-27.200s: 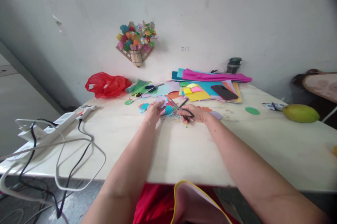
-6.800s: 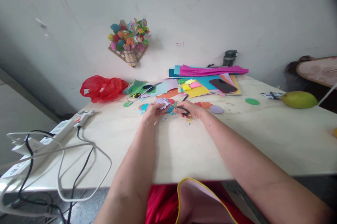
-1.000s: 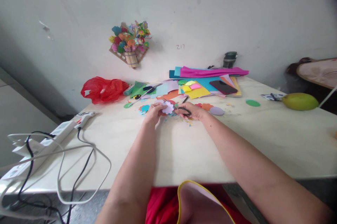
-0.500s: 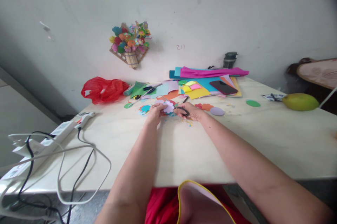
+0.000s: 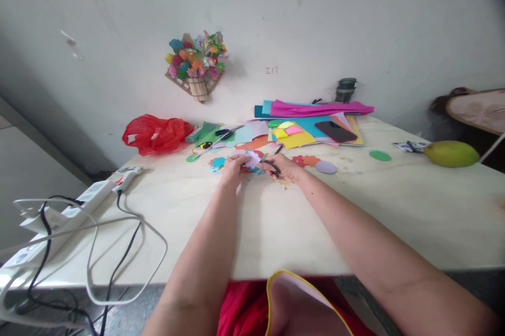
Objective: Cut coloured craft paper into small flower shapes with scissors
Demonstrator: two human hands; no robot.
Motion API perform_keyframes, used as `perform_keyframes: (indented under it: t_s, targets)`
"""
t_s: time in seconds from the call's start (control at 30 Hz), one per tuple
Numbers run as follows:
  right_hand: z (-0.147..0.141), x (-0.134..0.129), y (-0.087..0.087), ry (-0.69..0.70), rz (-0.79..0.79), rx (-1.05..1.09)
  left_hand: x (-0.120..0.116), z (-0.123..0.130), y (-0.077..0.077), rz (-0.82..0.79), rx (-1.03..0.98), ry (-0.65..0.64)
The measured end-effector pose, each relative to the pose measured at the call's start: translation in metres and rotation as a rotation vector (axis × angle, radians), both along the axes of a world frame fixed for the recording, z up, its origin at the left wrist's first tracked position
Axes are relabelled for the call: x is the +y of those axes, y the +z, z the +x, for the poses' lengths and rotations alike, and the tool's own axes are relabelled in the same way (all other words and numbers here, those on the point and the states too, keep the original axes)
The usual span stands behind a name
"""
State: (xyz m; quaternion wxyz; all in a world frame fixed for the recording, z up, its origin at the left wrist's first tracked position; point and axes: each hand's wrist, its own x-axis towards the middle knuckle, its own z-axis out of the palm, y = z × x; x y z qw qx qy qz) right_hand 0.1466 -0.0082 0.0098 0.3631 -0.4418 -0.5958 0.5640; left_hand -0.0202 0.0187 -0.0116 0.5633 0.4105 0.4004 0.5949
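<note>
Between the fingers of my left hand is a pale lilac paper flower with rounded petals. My right hand is closed round the black handles of a pair of scissors, whose blades point left at the flower's right edge. Whether the blades are touching the paper is too small to make out. A blue paper flower lies left of my left hand. On the other side, red and orange paper flowers and a lilac paper oval rest near my right hand. Small paper scraps are scattered beneath both hands.
Behind my hands lie coloured paper sheets, a phone and another pair of scissors. A red plastic bag sits back left. Power strips with loose cables occupy the left edge; a yellow-green fruit lies far right.
My right hand and the scissors have shifted slightly left, closer to the flower, and the handles have turned a little. My left hand keeps its hold almost unmoved.
</note>
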Motion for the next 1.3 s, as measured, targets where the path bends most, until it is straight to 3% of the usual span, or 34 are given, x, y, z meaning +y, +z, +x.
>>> perform_keyframes:
  t_s: [0.93, 1.13, 1.3]
  targets:
    - [0.002, 0.010, -0.007, -0.017, 0.076, -0.066, 0.002, -0.017, 0.000, -0.011, 0.098, -0.111]
    - [0.010, 0.013, -0.010, -0.051, 0.045, -0.005, 0.000, -0.016, 0.000, 0.045, 0.132, -0.202]
    - [0.011, 0.013, -0.007, -0.077, 0.073, 0.169, -0.005, -0.010, 0.002, 0.054, 0.212, -0.313]
